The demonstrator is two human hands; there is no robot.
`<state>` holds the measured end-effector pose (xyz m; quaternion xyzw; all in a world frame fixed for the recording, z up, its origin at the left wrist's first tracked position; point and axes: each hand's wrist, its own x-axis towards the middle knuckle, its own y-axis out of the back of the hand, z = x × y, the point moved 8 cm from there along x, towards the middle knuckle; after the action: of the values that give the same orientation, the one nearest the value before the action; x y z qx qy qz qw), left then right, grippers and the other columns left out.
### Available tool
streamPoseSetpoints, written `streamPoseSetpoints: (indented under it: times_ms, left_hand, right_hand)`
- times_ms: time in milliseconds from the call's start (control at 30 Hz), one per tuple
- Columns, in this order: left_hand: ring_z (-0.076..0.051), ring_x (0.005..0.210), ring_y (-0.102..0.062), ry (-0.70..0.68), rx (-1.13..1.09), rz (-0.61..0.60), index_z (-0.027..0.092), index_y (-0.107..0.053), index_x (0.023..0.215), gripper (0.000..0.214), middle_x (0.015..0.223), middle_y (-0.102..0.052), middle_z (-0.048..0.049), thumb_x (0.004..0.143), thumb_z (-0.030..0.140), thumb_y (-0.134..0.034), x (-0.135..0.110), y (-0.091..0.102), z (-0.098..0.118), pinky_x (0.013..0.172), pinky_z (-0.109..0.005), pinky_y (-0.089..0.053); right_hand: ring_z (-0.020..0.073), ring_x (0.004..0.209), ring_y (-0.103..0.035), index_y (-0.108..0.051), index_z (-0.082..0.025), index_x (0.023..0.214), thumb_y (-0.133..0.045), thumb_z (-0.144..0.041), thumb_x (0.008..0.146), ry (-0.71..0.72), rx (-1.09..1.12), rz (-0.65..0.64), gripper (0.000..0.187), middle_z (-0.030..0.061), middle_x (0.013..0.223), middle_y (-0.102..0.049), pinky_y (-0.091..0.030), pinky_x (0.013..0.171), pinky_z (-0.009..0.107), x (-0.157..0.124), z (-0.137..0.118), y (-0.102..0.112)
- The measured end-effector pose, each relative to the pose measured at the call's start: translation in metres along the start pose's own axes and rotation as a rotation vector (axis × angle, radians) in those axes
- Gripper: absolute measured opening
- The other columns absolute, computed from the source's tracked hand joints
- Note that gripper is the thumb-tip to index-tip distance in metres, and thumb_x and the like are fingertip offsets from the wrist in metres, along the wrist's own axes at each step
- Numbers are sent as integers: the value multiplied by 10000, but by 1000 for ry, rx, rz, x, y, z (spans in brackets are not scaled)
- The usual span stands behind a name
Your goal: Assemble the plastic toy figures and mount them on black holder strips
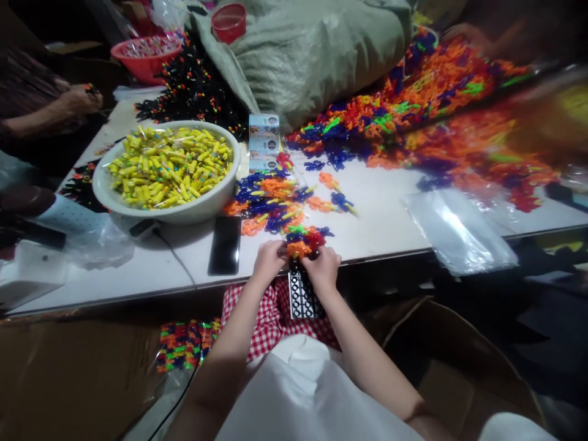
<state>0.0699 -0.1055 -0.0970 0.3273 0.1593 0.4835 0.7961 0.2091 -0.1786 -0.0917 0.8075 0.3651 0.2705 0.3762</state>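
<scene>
Both hands (296,264) — fingers curled around toy bundle (304,240)

We see both forearms bare from the elbow down, with no sleeve, watch, ring or bracelet on the left hand (269,260) or the right hand (323,268). Across the lap lies a cloth of red and white checks (269,315), its squares small and even. Over it, nearer to us, spreads a plain white garment (298,392), smooth, unmarked, and lightly folded at its edge.
</scene>
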Motion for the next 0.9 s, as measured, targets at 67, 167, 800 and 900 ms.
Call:
streamPoseSetpoints:
  times_ms: [67,167,800,900]
  left_hand:
    - [-185,735,-549,3,26,-1,174,-578,673,108,718,-612,-36,650,75,-540,0,0,0,672,-277,-414]
    - [-188,739,-545,0,54,-6,180,-558,665,91,722,-603,-33,654,91,-547,0,-2,-1,674,-282,-408]
    - [-188,787,-554,45,93,-13,191,-555,679,141,751,-615,-15,607,73,-584,-3,-4,-4,768,-308,-406]
    - [-188,779,-550,50,96,-26,191,-543,682,135,739,-606,-13,626,74,-577,-3,-4,-4,770,-310,-407]
  right_hand:
    - [212,693,-490,-568,-182,661,-629,-300,635,17,13,-2,135,34,652,-555,-314,697,331,0,1,-1]
    - [213,714,-503,-583,-180,687,-641,-288,636,37,37,2,134,39,681,-575,-319,701,326,-1,1,-1]
    - [196,707,-519,-610,-192,646,-644,-239,628,53,147,-87,61,8,636,-574,-333,685,309,4,8,-8]
    - [198,719,-521,-606,-190,651,-639,-246,645,72,127,-89,65,14,647,-580,-325,684,305,3,7,-9]
